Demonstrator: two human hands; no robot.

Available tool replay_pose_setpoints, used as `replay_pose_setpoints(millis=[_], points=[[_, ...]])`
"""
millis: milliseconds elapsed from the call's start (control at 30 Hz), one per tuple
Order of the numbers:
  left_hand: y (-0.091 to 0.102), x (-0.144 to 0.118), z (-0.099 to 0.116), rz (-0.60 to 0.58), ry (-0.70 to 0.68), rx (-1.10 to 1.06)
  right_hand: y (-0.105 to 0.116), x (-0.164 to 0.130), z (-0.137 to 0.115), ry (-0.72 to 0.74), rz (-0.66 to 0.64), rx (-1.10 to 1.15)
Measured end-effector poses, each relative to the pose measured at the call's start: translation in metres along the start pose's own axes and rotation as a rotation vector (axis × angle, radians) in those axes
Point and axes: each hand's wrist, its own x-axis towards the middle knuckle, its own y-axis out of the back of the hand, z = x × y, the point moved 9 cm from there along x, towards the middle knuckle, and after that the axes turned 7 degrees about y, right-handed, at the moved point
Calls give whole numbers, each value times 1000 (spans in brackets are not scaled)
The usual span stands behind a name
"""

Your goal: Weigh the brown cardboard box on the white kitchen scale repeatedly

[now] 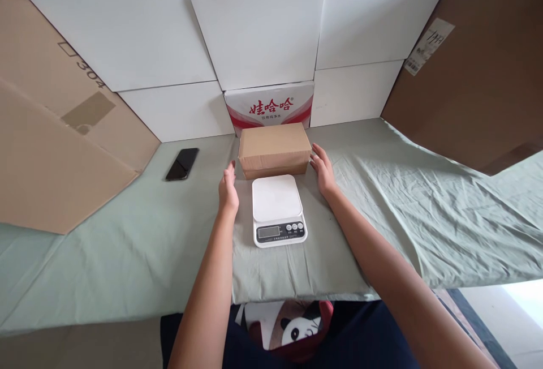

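Observation:
A closed brown cardboard box (275,148) sits on the cloth-covered table (139,256), in front of a white carton with red lettering. Beside the box's left end, my left hand (229,191) is held upright with its fingers stretched and a small gap to the cardboard. Across from it, my right hand (323,171) has its fingers apart close to the box's right end; whether the fingertips touch it I cannot tell. Between my forearms lies a white kitchen scale (278,199), just in front of the box, with nothing on its platform. Its display looks blank.
A black phone (182,164) lies left of my left hand. White boxes (258,35) stand stacked along the back, above the red-lettered carton (271,103). Large brown cardboard panels flank the table at left (59,131) and right (475,86). The cloth is wrinkled at right.

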Motion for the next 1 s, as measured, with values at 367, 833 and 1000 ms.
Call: replay_pose_setpoints(millis=[367,833,1000], points=[[-4,-3,-1,-27,5,35,-2,1,-1,36,-15,15],[-8,-3,-3,-49,5,42,-11,-4,-13,17,-65,33],[-13,-2,-4,-69,48,-15,-24,-13,-29,69,-146,3]])
